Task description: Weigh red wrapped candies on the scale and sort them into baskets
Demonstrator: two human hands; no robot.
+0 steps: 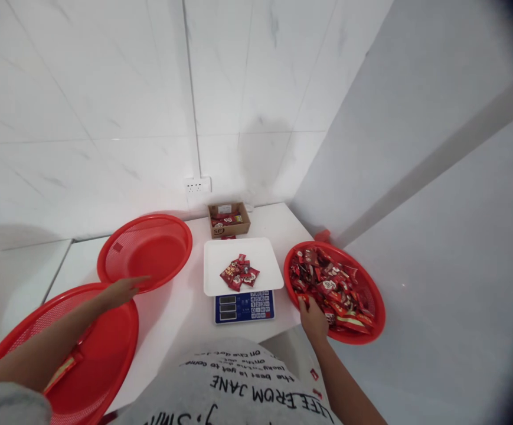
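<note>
My left hand (126, 290) reaches over the near left red basket (133, 330), palm down with fingers stretched toward the rim of the far left red basket (188, 242). It holds nothing that I can see. At the right, my right hand (314, 320) is at the near left edge of another red basket (381, 307), its fingers closed on what looks like a small red packet (303, 298). Many shiny red snack packets (327, 283) fill that basket. Between the hands, several small red packets (239, 273) lie on the white tray (214, 254) of a digital scale (244, 307).
A small cardboard box (229, 230) with red packets stands behind the scale, near a wall socket (198, 185). One packet with a yellowish part (64, 372) lies in the near left basket. Walls border the white table (180, 307) at the back and right.
</note>
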